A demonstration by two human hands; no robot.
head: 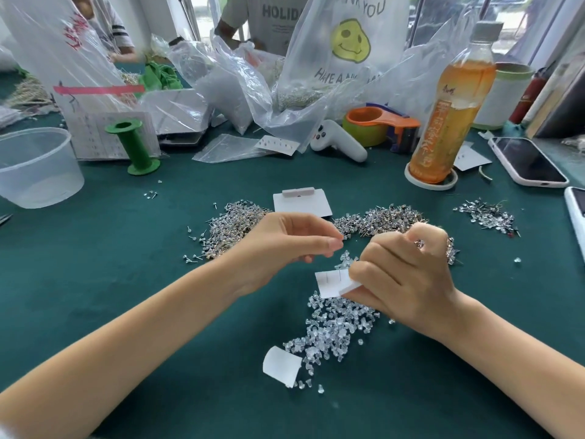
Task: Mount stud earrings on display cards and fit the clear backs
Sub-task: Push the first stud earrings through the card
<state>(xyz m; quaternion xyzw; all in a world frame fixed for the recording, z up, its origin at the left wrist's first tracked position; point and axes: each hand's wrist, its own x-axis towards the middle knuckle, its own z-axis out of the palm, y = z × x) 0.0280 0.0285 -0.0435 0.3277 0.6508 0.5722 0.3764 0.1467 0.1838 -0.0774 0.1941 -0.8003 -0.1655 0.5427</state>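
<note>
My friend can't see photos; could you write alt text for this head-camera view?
The right hand grips a small white display card above a pile of clear plastic earring backs on green felt; the left hand pinches something tiny beside it.

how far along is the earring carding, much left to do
Done: the only finished-looking card lies by the clear bags. In hand: the right hand holds a small card with a post through it; the left hand pinches something tiny beside it. Left: big stud piles, a heap of clear backs, blank cards.
</note>
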